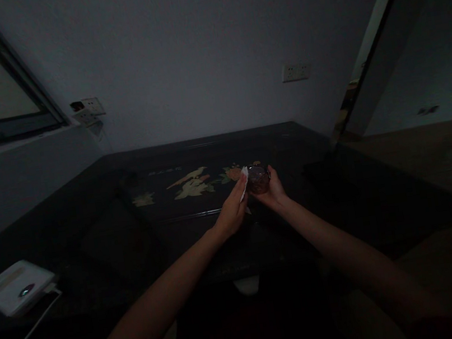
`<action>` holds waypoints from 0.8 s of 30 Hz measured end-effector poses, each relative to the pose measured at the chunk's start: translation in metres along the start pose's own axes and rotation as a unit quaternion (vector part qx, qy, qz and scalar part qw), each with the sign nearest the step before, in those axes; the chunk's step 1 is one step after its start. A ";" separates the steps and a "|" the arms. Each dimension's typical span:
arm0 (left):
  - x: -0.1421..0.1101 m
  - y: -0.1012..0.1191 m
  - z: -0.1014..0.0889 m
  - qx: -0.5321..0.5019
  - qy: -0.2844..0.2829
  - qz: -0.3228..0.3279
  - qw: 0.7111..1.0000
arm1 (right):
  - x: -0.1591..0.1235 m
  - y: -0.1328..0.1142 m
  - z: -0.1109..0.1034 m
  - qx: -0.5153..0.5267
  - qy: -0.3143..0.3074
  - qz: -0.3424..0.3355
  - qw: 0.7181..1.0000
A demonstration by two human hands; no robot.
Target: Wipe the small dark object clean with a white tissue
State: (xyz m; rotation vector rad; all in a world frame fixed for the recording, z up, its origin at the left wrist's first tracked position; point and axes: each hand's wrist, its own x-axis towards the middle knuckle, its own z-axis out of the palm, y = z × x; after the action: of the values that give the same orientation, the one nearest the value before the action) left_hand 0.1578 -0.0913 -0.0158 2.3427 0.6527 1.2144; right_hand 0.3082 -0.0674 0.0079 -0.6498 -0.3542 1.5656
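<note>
Over the dark table, my right hand (277, 191) holds a round see-through glass (258, 179) from its right side and from below. The glass looks brownish in the dim light, and whether it is a cup or a jar I cannot tell. My left hand (232, 212) presses a white tissue (244, 182) to the glass's left side, its fingers together along the tissue. A pale corner of the tissue hangs below that hand.
The dark table (203, 241) has a bird-and-flower picture (192, 185) on its top. At the left lies a white box-shaped device (17, 287) with a white cable (29, 333). Wall sockets (295, 72) are behind; a doorway opens at right.
</note>
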 end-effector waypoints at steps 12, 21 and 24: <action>0.002 -0.009 -0.006 -0.009 0.035 -0.074 0.997 | -0.007 0.011 0.003 -0.091 -0.017 0.038 0.995; 0.003 -0.007 -0.011 0.028 0.037 -0.023 0.999 | -0.009 0.022 0.003 -0.125 -0.028 0.069 0.989; 0.004 -0.004 -0.012 0.043 0.020 0.003 0.999 | -0.007 0.026 0.000 -0.120 -0.036 0.045 0.991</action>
State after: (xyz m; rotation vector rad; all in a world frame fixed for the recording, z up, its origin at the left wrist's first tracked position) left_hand 0.1490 -0.0842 -0.0093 2.3974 0.7244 1.2637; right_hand 0.2866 -0.0769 -0.0059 -0.8057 -0.5801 1.6502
